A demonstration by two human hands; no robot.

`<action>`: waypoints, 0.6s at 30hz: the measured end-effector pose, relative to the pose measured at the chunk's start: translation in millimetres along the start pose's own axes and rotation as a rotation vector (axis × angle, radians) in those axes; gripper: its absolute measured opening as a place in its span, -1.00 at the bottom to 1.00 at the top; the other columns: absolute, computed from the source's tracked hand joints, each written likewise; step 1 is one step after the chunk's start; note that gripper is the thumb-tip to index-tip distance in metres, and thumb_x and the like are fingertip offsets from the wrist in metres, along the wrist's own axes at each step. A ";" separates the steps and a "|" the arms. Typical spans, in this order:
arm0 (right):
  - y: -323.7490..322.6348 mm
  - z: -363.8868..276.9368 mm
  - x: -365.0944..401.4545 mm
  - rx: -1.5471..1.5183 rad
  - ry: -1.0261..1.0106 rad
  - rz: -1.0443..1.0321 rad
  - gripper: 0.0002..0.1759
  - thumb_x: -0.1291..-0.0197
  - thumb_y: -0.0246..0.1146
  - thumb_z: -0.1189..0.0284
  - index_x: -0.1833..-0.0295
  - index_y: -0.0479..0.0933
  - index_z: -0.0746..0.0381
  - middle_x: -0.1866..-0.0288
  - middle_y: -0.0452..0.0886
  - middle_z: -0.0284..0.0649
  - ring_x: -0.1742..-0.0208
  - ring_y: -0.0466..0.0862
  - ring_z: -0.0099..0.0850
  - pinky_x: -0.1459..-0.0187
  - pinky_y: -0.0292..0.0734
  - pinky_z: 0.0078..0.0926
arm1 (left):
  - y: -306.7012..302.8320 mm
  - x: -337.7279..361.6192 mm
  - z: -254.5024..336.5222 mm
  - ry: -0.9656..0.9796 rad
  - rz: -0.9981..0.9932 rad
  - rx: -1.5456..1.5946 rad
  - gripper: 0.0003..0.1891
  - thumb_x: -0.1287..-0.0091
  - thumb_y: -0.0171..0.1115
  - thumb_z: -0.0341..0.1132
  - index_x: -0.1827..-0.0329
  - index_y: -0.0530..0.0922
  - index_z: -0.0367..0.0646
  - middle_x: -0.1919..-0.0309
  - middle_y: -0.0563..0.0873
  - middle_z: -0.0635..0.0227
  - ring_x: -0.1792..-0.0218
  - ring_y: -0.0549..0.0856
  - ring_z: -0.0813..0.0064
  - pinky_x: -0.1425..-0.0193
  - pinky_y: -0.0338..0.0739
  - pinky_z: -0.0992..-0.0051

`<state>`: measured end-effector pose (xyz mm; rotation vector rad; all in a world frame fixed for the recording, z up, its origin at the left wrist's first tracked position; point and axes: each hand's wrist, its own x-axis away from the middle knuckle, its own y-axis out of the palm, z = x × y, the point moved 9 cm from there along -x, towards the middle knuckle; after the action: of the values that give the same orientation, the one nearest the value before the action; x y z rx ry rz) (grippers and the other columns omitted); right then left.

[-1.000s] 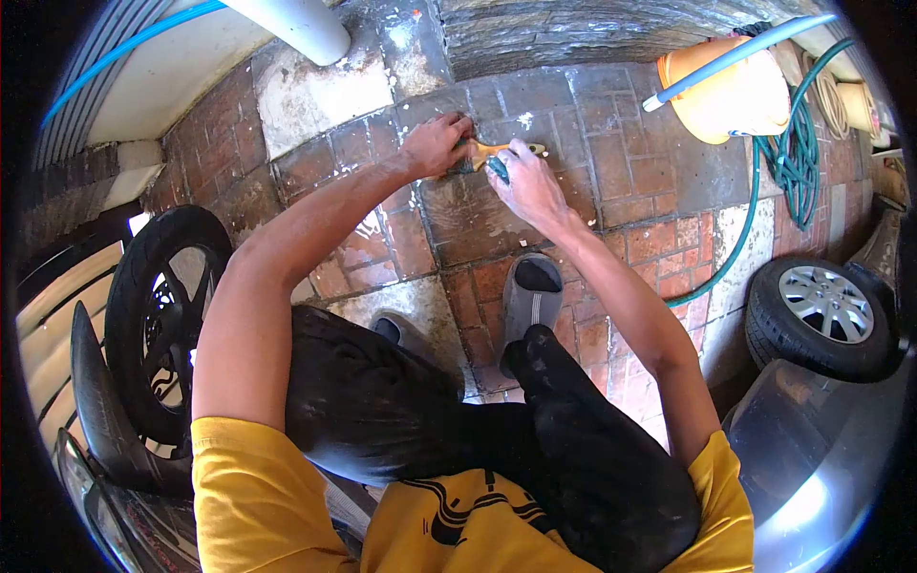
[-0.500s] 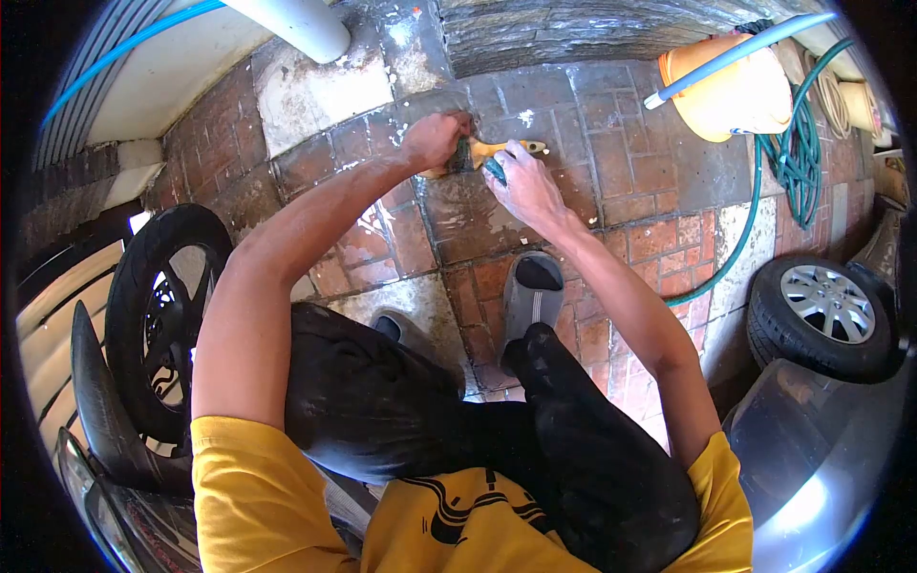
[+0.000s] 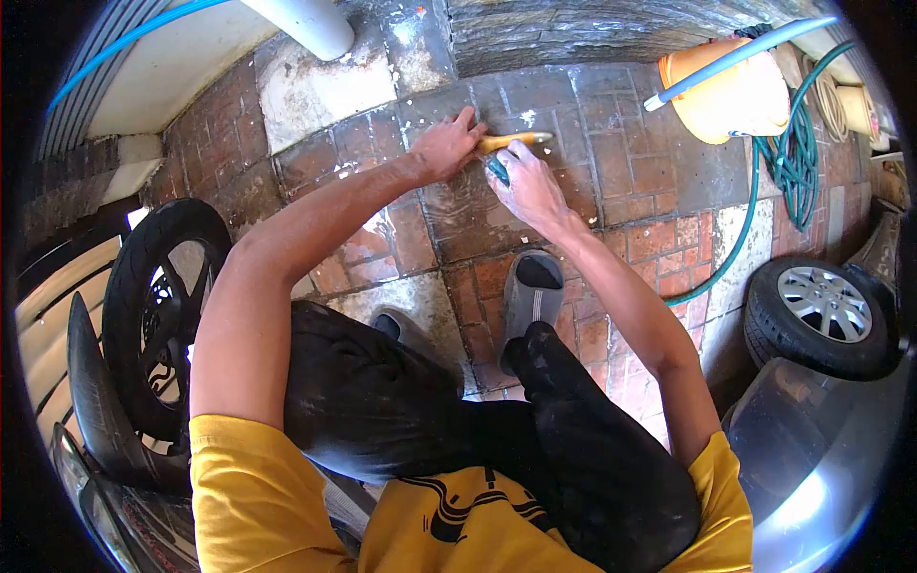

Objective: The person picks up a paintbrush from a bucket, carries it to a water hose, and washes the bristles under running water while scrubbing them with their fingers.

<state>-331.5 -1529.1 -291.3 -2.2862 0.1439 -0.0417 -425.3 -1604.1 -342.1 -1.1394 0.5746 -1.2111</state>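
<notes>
1. At 9 o'clock a black wheel (image 3: 124, 315) stands upright with dark spokes; the bodywork below it carries a faint reddish marking, too small to read.
2. At 11 o'clock a white pipe (image 3: 304, 27) slants down to the floor.
3. At 12 o'clock the left hand (image 3: 447, 151) has its grip curled round the left end of the orange-handled tool, covering the tool's head; its thumb points up.
4. At 6 o'clock the yellow shirt (image 3: 382, 516) bears a black line print, which I cannot make out as words.
5. Just past 12 o'clock, low over the wet, white-spattered brick floor (image 3: 587, 334), is the orange-handled tool (image 3: 506, 141): slim, smooth and orange-yellow, paler at its right tip, which points to 3 o'clock.
6. Near 1 o'clock the right hand (image 3: 535, 194), whitened with residue, has its grip clenched on a small green piece (image 3: 497, 170); a finger lies against the handle or just beside it.
7. At 2 o'clock a yellow bucket (image 3: 735, 100) leans under a blue-grey tube (image 3: 740, 65).
8. Between 2 and 3 o'clock a green hose (image 3: 800, 177) lies coiled.
9. Just past 3 o'clock is a tyre with silver spokes (image 3: 823, 313).
</notes>
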 end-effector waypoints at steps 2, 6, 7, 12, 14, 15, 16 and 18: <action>-1.2 0.6 0.3 0.006 -0.001 -0.011 -0.70 -0.28 0.35 0.36 0.02 0.61 0.38 0.02 0.60 0.07 0.17 0.72 0.12 0.12 0.65 0.03 | 3.7 1.0 -3.3 -0.071 -0.004 0.059 -0.48 -0.42 0.28 -0.20 -0.37 0.42 -0.22 -0.14 0.49 -0.01 -0.12 0.65 -0.09 -0.19 0.59 0.00; -0.4 -1.6 2.2 0.023 -0.013 -0.031 -0.67 -0.31 0.32 0.30 -0.01 0.60 0.33 -0.04 0.60 0.07 0.18 0.73 0.13 0.14 0.66 0.07 | 4.3 7.3 8.6 -0.006 0.064 -0.035 -0.51 -0.42 0.23 -0.29 -0.37 0.41 -0.23 -0.16 0.50 0.02 -0.20 0.59 -0.05 -0.21 0.57 0.01; -0.3 -4.4 3.4 0.023 -0.013 -0.031 -0.67 -0.31 0.32 0.30 -0.01 0.60 0.33 -0.04 0.60 0.07 0.18 0.73 0.13 0.14 0.66 0.07 | 3.8 9.0 16.2 0.045 0.068 -0.115 -0.50 -0.41 0.22 -0.30 -0.39 0.40 -0.23 -0.18 0.50 0.03 -0.24 0.57 -0.03 -0.22 0.56 0.02; 2.6 -17.3 9.8 0.016 -0.048 -0.047 -0.67 -0.32 0.33 0.29 0.01 0.61 0.35 -0.02 0.60 0.08 0.20 0.72 0.14 0.15 0.66 0.06 | 13.2 10.6 16.9 0.047 0.005 -0.100 -0.40 -0.37 0.22 -0.36 -0.48 0.32 -0.22 -0.25 0.49 0.04 -0.31 0.54 0.04 -0.28 0.53 0.04; -1.2 -16.6 7.5 0.012 -0.042 -0.040 -0.67 -0.32 0.33 0.29 0.01 0.60 0.35 -0.03 0.60 0.08 0.20 0.72 0.14 0.15 0.66 0.06 | 12.3 10.2 17.6 0.063 0.036 -0.143 -0.30 -0.30 0.31 -0.37 -0.51 0.27 -0.21 -0.24 0.49 0.03 -0.30 0.55 0.02 -0.28 0.55 0.07; -4.3 -15.1 6.6 0.009 -0.032 -0.031 -0.67 -0.31 0.33 0.30 0.01 0.59 0.35 -0.04 0.60 0.08 0.19 0.72 0.14 0.15 0.66 0.06 | 13.3 11.1 17.3 0.063 0.038 -0.144 -0.30 -0.30 0.31 -0.37 -0.51 0.27 -0.21 -0.24 0.49 0.03 -0.30 0.55 0.02 -0.28 0.55 0.07; -6.1 -15.6 5.9 0.006 -0.028 -0.045 -0.66 -0.31 0.33 0.30 0.00 0.58 0.36 -0.05 0.60 0.08 0.17 0.72 0.14 0.13 0.66 0.06 | 10.9 13.4 19.9 0.043 -0.006 -0.144 -0.25 -0.26 0.35 -0.38 -0.52 0.25 -0.20 -0.24 0.49 0.03 -0.30 0.56 0.01 -0.28 0.56 0.09; -7.7 -21.1 6.4 0.015 -0.037 -0.050 -0.67 -0.31 0.33 0.30 -0.01 0.58 0.35 -0.06 0.59 0.08 0.17 0.72 0.15 0.13 0.67 0.05 | 9.8 14.1 21.8 0.025 -0.049 -0.144 -0.20 -0.22 0.39 -0.40 -0.54 0.23 -0.19 -0.24 0.50 0.03 -0.30 0.57 0.01 -0.28 0.57 0.11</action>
<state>-326.1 -1540.6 -271.8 -2.2735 0.0664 -0.0262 -398.3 -1609.7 -339.9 -1.2676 0.6648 -1.2430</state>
